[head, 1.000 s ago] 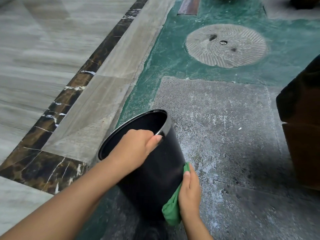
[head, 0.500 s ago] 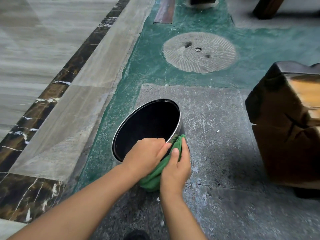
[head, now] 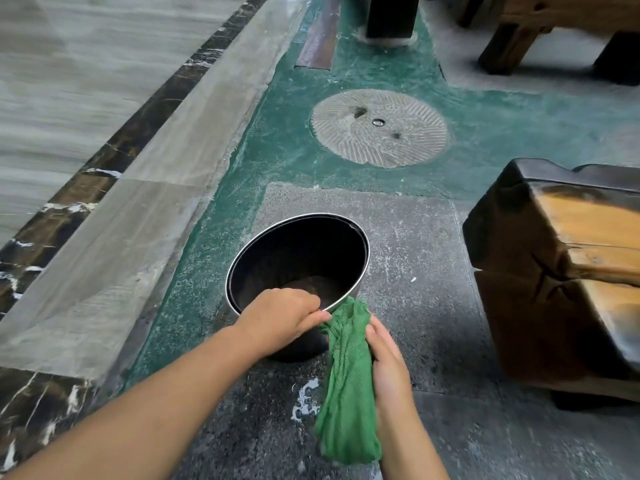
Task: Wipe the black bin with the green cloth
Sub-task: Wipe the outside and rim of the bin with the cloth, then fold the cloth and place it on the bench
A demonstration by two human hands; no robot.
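The black bin [head: 298, 251] stands upright on the grey stone floor, its mouth open toward me and its silver rim showing. My left hand [head: 280, 318] grips the near rim, fingers curled over the edge. The green cloth [head: 346, 382] hangs bunched and long from my right hand [head: 388, 362], which holds it just right of the bin. The cloth's upper end touches the bin's near right rim. The bin's near outer wall is hidden behind my left hand.
A dark wooden block stool [head: 561, 271] stands close on the right. A round carved stone disc [head: 379, 128] is set into the green floor beyond the bin. Wooden furniture legs [head: 391, 15] stand at the back. Polished marble floor [head: 69, 98] runs along the left.
The bin went from tilted to upright. My right hand with the cloth moved from the bin's side wall up to the rim, then drew back to the right, letting the cloth hang down.
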